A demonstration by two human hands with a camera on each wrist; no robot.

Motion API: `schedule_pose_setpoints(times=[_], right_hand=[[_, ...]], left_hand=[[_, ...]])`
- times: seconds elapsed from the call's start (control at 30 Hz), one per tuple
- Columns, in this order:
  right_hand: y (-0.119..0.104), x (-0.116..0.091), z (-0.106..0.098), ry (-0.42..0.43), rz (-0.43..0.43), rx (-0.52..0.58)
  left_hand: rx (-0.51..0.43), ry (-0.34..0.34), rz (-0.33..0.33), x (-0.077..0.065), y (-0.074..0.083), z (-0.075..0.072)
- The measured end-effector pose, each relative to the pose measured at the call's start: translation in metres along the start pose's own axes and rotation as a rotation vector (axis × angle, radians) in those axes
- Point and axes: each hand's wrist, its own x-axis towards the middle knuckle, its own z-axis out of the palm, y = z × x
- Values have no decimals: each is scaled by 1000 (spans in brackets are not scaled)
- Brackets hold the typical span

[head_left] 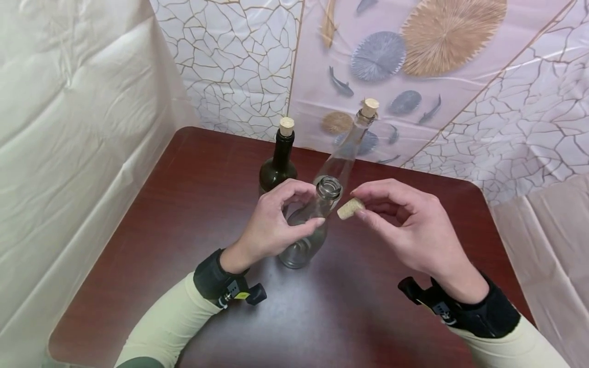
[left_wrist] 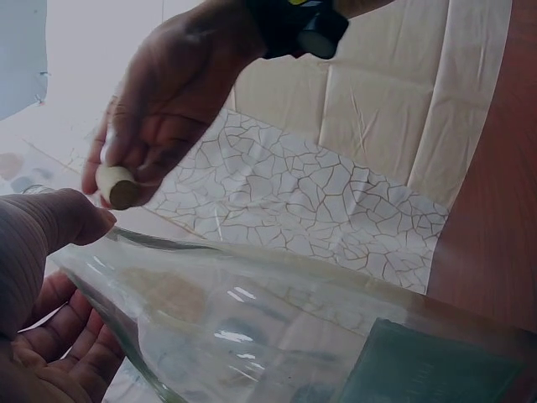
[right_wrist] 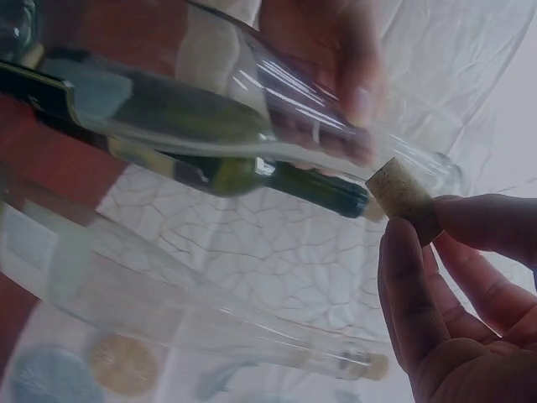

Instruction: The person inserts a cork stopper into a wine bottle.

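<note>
My left hand (head_left: 279, 217) holds a clear glass bottle (head_left: 303, 240) by its neck, thumb on the near side and fingers behind. The bottle's open mouth faces up and it leans slightly to the right. Between thumb and fingers my right hand (head_left: 409, 225) pinches a cork (head_left: 350, 208), held tilted just right of the neck and apart from it. In the left wrist view the cork (left_wrist: 117, 186) is beyond the left thumb. The right wrist view shows the cork (right_wrist: 401, 191) in front of the bottle's neck.
Behind the held bottle stand a dark green bottle (head_left: 277, 168) and another clear bottle (head_left: 342, 156), each with a cork in its mouth. All are on a dark red-brown table (head_left: 207, 194). Patterned sheeting (head_left: 234, 66) hangs along the table's back edge.
</note>
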Motion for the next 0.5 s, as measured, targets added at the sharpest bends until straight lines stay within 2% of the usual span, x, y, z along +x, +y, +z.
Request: schedule_pose_setpoints(times=[0.17,0.5], right_hand=[[-12,9,-12,11,0,-24],[-28,26,-21,22,-84,-65]], left_hand=[[8,3,-4,0,2,0],[13,-4,-7,-1,1,1]])
